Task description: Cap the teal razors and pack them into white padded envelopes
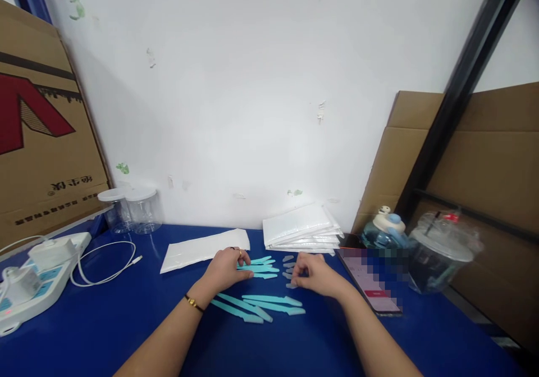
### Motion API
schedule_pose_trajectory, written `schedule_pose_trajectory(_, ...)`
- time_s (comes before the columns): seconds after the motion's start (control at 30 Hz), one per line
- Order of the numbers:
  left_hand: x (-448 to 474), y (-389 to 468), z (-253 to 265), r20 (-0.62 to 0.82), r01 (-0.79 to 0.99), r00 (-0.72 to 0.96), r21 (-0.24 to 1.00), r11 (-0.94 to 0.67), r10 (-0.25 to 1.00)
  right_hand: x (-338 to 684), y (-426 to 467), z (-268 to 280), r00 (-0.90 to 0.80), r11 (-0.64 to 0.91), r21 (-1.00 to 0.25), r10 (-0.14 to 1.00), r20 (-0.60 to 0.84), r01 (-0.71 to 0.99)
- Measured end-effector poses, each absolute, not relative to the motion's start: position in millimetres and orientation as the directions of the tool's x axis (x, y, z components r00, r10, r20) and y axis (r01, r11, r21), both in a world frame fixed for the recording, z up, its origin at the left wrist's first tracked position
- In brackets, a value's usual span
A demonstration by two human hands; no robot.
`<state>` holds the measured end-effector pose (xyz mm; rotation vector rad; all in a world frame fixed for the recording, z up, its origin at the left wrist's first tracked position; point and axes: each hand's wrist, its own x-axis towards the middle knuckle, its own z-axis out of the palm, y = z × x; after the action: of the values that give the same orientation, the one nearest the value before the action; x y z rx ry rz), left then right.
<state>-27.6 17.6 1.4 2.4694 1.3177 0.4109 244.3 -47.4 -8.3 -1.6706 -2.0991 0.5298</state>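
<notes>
My left hand (pixel 229 267) is curled over the handle ends of several turquoise eyebrow razors (pixel 267 269), its thumb and fingers on either side of them. Their heads fan out to the right. Just beyond those heads lies a short column of small clear blade caps (pixel 288 265). My right hand (pixel 314 275) has its fingers bent together at the column's lower end, where the thumb and fingertip meet at a cap. Nearer to me, more turquoise razors (pixel 273 304) rest on the blue table (pixel 269 349), some partly behind my left wrist.
A white padded envelope (pixel 204 249) lies behind my left hand, a stack of them (pixel 297 226) against the wall. A phone (pixel 373 287), a blue jar (pixel 383 232) and a bagged container (pixel 440 253) stand right. Left are a power strip (pixel 53 293), cable (pixel 107 244) and clear jars (pixel 143 211).
</notes>
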Motion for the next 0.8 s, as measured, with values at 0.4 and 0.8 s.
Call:
schedule_pose_trajectory(0.4,-3.1,-5.6,-2.7,-0.049,0.663,0.706,0.398,-0.634,0.707,224.3,-58.4,-13.6,-0.314,0.302,-0.438,0.948,0.048,0.847)
schedule_pose_trajectory(0.8,-25.0,20.8,-3.7,0.094,0.781,0.555,0.284,-0.557,0.826,242.3,-45.2,-10.2,-0.096,0.156,-0.444,0.983,0.156,0.883)
